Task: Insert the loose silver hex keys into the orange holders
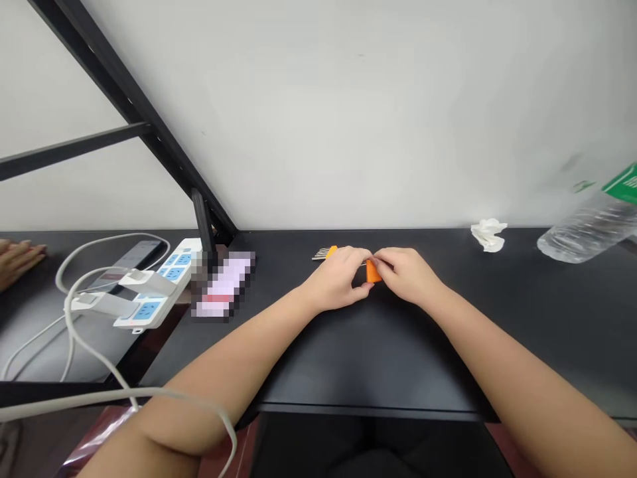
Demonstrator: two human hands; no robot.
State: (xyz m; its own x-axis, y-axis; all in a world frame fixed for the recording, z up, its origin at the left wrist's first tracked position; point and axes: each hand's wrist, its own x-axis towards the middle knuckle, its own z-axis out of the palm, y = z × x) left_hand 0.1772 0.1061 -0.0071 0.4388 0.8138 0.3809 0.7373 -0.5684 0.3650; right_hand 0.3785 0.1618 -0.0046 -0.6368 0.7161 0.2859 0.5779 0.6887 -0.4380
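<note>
Over the middle of the dark table, my left hand [341, 277] grips a small orange block [373, 271], its thumb at the lower edge and its fingers at the top. My right hand [405, 271] meets it from the other side, with thumb and fingers closed on the block's right edge. What lies between the fingertips is partly hidden. Just behind my left hand rests an orange-yellow holder [332, 250] with several thin metal rods [321, 253] side by side, pointing left; my hand covers part of it.
A white power strip [166, 282] with plugged-in chargers and cables lies left, near a phone [134, 259] and a pixelated phone-like object [225, 285]. Crumpled tissue [488, 234] and a tipped plastic bottle [587, 229] lie right. Another person's hand [20, 260] rests far left, beyond a black metal frame [134, 109].
</note>
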